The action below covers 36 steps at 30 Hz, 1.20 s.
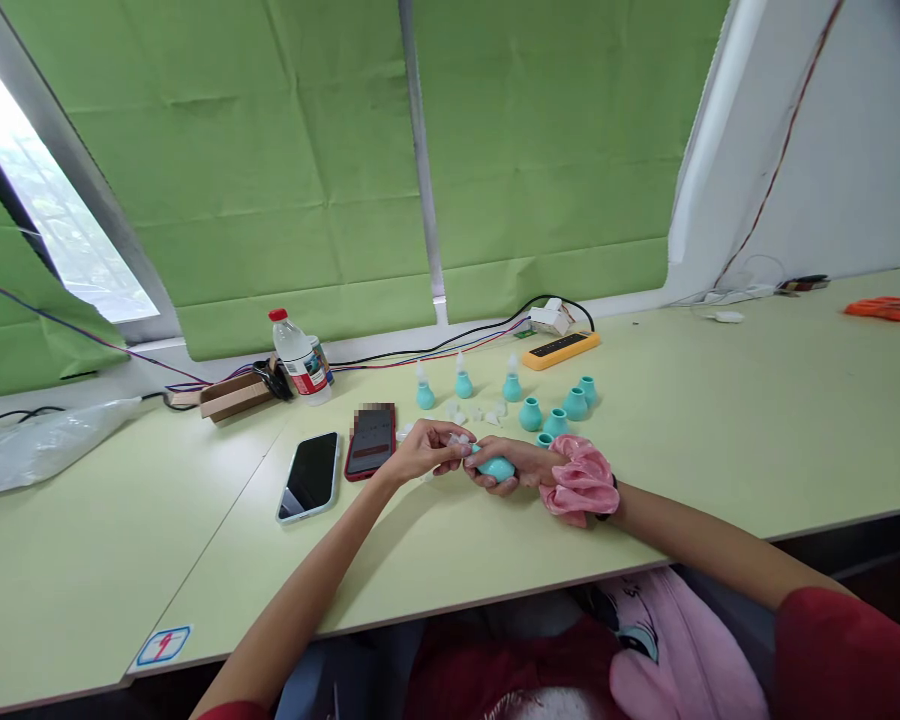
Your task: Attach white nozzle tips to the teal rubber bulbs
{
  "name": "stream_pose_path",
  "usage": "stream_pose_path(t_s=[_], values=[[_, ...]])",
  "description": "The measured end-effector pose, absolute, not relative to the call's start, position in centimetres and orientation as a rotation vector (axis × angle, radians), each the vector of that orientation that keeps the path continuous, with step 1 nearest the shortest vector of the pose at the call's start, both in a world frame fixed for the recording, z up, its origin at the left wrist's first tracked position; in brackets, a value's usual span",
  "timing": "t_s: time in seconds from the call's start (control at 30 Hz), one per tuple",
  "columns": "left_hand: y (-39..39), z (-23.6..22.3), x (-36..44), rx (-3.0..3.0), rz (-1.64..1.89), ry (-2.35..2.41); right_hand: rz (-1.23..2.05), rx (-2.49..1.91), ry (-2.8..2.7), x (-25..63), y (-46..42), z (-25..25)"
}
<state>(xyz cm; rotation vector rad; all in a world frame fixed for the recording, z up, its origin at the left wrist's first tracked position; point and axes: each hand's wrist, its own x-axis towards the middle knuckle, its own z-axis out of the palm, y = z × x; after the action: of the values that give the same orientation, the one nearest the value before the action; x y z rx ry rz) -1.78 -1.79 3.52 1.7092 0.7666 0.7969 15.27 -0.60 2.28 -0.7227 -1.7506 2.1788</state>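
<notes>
My right hand (514, 464), with a pink scrunchie (581, 480) at its wrist, is wrapped round a teal squeeze bulb (497, 468) lying on its side. The fingers of my left hand (431, 450) pinch a small clear tip (459, 440) at the bulb's neck; how far it sits in the neck is hidden. Just beyond my hands lie several loose translucent tips (491, 413). Behind those stand three teal bulbs fitted with clear tips, one of them a tipped bulb (512, 387). Several open-necked bulbs (556, 422) are grouped to the right.
Left of my hands lie a red-cased phone (370, 442) and a white-edged phone (310, 478). Farther back are a red-capped bottle (300, 360), a cardboard box (236, 396), cables and a yellow power strip (561, 351). An orange object (889, 309) lies far right.
</notes>
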Motion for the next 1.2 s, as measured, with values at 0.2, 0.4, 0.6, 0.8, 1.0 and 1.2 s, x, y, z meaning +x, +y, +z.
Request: stream_pose_path(t_s=[0.2,0.4,0.6,0.8,1.0,1.2], values=[[-1.8,3.6,-1.4,1.735,0.870,0.785,2.414,-0.530,-1.484,15.3,-0.3,1.9],[0.5,3.0,-3.5,1.897,1.212,1.066,2.004,-0.543,-1.395,15.0,-0.1,2.4],[1.1,1.0,-3.8,2.753,0.805,1.538,1.727,-0.564,-1.394,15.2,-0.6,3.1],[0.7,0.2,-2.2,2.902,0.477,1.639,1.604,-0.625,-1.445,14.8,-0.7,2.7],[1.6,-0.5,-2.1,2.768,0.706,1.606,1.558,-0.653,-1.561,14.8,-0.3,1.9],[1.5,0.0,-2.2,2.197,1.520,1.530,1.455,-0.776,-1.734,14.3,-0.4,1.1]])
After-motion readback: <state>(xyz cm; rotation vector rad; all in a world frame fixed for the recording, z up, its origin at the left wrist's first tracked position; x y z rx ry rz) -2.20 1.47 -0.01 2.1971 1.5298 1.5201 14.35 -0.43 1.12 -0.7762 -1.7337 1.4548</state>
